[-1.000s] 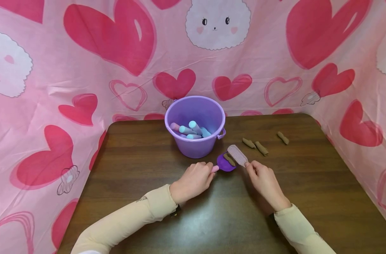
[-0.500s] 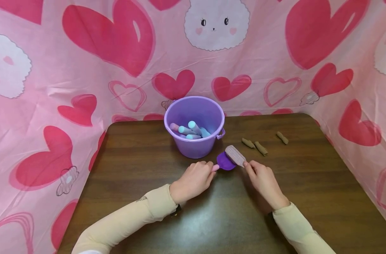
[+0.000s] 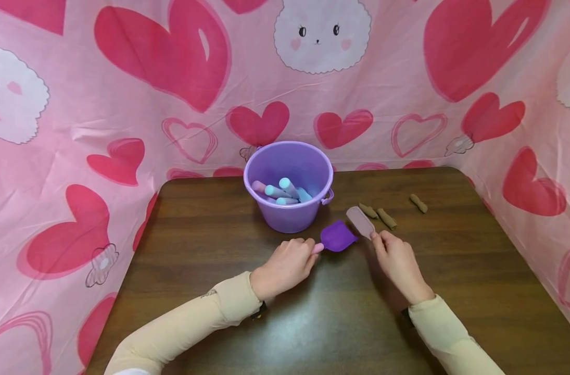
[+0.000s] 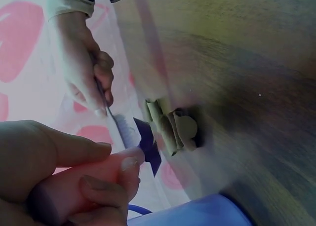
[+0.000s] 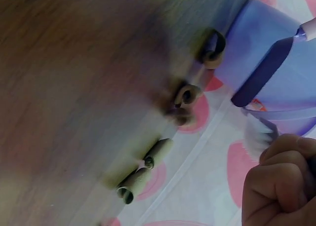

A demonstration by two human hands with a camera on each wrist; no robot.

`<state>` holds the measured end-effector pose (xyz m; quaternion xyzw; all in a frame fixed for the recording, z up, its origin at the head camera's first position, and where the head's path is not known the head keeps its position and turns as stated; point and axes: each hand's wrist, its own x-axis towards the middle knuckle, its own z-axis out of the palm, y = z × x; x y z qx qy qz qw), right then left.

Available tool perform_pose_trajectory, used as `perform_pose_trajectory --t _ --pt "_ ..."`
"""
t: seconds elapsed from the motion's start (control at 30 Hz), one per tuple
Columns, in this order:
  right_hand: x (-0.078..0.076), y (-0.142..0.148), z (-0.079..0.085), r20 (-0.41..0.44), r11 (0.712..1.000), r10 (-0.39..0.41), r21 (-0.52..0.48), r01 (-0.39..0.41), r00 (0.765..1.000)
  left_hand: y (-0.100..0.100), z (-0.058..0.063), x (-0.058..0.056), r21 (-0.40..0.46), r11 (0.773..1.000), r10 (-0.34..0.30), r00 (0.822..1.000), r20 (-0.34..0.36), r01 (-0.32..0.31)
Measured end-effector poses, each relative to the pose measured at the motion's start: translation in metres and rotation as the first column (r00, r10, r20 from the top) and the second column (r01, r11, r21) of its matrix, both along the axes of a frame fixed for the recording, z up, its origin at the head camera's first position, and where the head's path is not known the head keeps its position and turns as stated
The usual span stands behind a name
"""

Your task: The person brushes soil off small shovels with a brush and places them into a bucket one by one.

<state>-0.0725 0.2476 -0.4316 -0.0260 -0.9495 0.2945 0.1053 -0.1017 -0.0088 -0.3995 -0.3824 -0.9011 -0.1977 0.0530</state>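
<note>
In the head view my left hand [image 3: 285, 265] grips the pink handle of a small purple shovel [image 3: 337, 237], whose scoop shows bare from above. My right hand [image 3: 399, 263] holds a pale pink brush [image 3: 359, 221] by its handle, its head just right of the scoop. Beyond the brush lie brown rolled pieces: one roll [image 3: 368, 210] beside the brush head, a second roll [image 3: 387, 219] near it, and a third roll [image 3: 418, 203] farther right. The right wrist view has another brown roll [image 5: 212, 48] by the bucket, near the scoop; from the head it is hidden.
A purple bucket [image 3: 289, 221] stands behind the shovel, with several blue and pink handles [image 3: 277, 192] inside. The brown wooden table [image 3: 210, 224] ends at a pink heart-patterned cloth [image 3: 195, 94] at the back and sides.
The brush has moved right and away, off the scoop. A brown roll seen at the scoop one second ago is no longer visible from the head. The left hand keeps its place; the scoop's angle has changed.
</note>
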Motion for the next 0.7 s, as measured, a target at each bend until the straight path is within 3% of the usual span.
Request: perform_pose_trajectory --t 0.13,0.27,0.37,0.47,0.7 --pt "0.001 -0.007 0.001 0.018 0.997 0.074 -0.026 -0.074 0.997 0.001 -0.001 -0.001 0.001 1.000 0.014 1.000 -0.007 -0.014" --pt "0.003 -0.017 0.001 0.079 0.980 0.193 -0.066 -0.188 0.978 0.001 -0.002 -0.001 -0.005 0.999 0.033 0.999 -0.003 -0.033" --pt "0.002 -0.019 -0.003 0.112 0.972 0.229 -0.081 -0.221 0.967 0.001 -0.001 -0.002 -0.013 0.999 0.045 0.999 0.012 -0.045" --pt "0.000 -0.016 -0.006 0.131 0.975 0.219 -0.072 -0.211 0.967 0.000 -0.001 -0.002 -0.012 0.999 0.043 0.999 0.022 -0.043" --pt "-0.002 -0.002 -0.007 0.107 0.995 0.091 -0.038 -0.088 0.990 -0.006 0.000 -0.001 0.014 0.999 0.036 0.999 0.001 -0.036"
